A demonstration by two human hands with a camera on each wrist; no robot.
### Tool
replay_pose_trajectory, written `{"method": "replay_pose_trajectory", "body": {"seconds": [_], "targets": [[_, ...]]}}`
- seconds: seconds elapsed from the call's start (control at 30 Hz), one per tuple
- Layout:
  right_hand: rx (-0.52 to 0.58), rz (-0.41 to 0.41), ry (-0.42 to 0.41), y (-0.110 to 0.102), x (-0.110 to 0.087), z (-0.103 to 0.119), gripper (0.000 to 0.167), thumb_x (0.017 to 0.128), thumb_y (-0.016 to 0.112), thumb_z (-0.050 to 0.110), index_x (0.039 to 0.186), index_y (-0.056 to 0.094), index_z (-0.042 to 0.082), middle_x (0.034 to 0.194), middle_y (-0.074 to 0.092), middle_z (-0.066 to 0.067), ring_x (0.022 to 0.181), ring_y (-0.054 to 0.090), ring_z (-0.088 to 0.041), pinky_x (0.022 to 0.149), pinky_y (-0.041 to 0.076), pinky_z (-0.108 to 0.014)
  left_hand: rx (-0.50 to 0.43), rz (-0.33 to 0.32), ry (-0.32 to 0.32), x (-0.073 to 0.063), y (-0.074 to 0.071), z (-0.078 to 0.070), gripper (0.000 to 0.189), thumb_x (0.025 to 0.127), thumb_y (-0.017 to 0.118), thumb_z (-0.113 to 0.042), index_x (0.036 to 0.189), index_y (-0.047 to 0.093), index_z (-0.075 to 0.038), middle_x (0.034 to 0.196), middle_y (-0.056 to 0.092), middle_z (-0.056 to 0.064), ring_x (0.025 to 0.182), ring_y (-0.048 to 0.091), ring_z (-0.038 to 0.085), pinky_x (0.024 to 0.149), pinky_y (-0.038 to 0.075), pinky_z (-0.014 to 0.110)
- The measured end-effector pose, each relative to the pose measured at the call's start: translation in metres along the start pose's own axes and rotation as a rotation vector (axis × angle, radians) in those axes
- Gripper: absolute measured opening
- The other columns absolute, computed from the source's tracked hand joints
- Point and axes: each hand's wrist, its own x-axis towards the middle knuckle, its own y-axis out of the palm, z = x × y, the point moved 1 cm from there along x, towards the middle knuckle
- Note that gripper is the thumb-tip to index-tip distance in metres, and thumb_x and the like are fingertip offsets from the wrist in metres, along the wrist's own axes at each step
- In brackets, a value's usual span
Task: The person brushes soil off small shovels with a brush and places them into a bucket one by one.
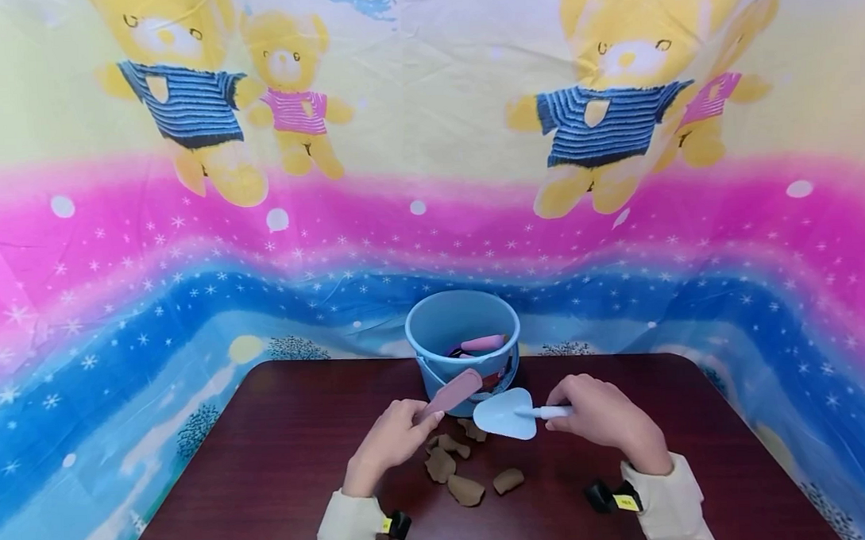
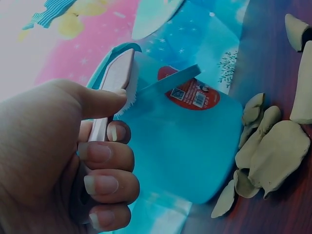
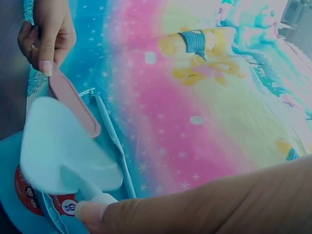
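My left hand grips a pink brush by its handle, with white bristles showing under the head in the left wrist view. The thumb lies along the brush's back. In my right hand is a small light-blue trowel, its handle held between thumb and fingers. Brush and trowel are raised close together, in front of a blue bucket. Several brown, clay-like pieces with curved, irregular edges lie on the table below the two tools.
Inside the bucket is a pink-handled item, partly hidden by the wall. The bucket's handle hangs down its front. Behind the dark red-brown table hangs a printed cloth with bears and snowflakes.
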Motion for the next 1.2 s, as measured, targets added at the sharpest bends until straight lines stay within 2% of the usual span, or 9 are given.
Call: {"method": "replay_pose_trajectory", "body": {"seconds": [0.13,0.33,0.6,0.73,0.97,1.1,1.2], "targets": [[-0.026,-0.014,-0.022,0.003,0.001,-0.001,0.014,0.083,0.084,0.017,0.086,0.071,0.018,0.078,0.061,0.008,0.068,0.051,-0.014,0.064,0.044,-0.034,-0.017,-0.012,-0.009,0.000,-0.001,0.001,0.024,0.103,0.059,-0.036,0.093,0.070,-0.018,0.060,0.047,-0.005,0.050,0.039,0.007,0.047,0.035,0.024],[-0.046,-0.013,-0.038,0.009,0.004,-0.002,0.019,0.085,0.082,0.017,0.086,0.063,0.019,0.078,0.058,0.008,0.068,0.051,-0.013,0.064,0.043,-0.033,-0.028,-0.018,-0.002,0.000,-0.003,0.002,0.026,0.103,0.059,-0.039,0.094,0.071,-0.018,0.062,0.048,-0.006,0.052,0.039,0.007,0.048,0.035,0.024],[-0.022,0.020,-0.023,0.012,0.006,-0.001,0.011,0.087,0.080,0.017,0.087,0.069,0.015,0.078,0.059,0.006,0.068,0.050,-0.014,0.064,0.043,-0.033,-0.059,-0.020,0.006,-0.001,-0.002,0.000,0.026,0.103,0.058,-0.042,0.096,0.070,-0.020,0.062,0.047,-0.005,0.052,0.040,0.008,0.048,0.036,0.024],[-0.017,0.038,-0.033,0.016,0.009,0.000,0.012,0.087,0.081,0.016,0.087,0.069,0.014,0.078,0.059,0.006,0.069,0.050,-0.014,0.066,0.044,-0.033,-0.090,-0.001,0.031,0.000,0.001,-0.005,0.027,0.104,0.056,-0.043,0.098,0.070,-0.020,0.061,0.047,-0.004,0.052,0.041,0.008,0.048,0.038,0.024],[-0.012,0.065,-0.020,0.021,0.010,0.002,0.015,0.089,0.079,0.017,0.090,0.063,0.016,0.074,0.057,0.006,0.065,0.051,-0.014,0.064,0.043,-0.033,-0.153,0.047,0.081,0.003,0.012,-0.017,0.029,0.105,0.054,-0.043,0.096,0.069,-0.020,0.060,0.045,-0.004,0.052,0.041,0.008,0.050,0.038,0.023],[-0.040,0.039,-0.030,0.021,0.011,0.003,0.016,0.088,0.080,0.018,0.090,0.064,0.018,0.078,0.058,0.008,0.069,0.051,-0.013,0.065,0.043,-0.033,-0.215,0.084,0.116,0.004,0.023,-0.028,0.030,0.105,0.054,-0.042,0.097,0.071,-0.019,0.063,0.048,-0.005,0.055,0.042,0.006,0.054,0.039,0.022],[-0.042,0.011,-0.046,0.021,0.013,0.004,0.016,0.088,0.080,0.018,0.091,0.064,0.019,0.080,0.058,0.008,0.071,0.052,-0.013,0.066,0.044,-0.034,-0.253,0.116,0.139,0.004,0.032,-0.036,0.032,0.105,0.054,-0.041,0.092,0.069,-0.016,0.065,0.050,-0.005,0.056,0.045,0.005,0.055,0.041,0.021]]}}
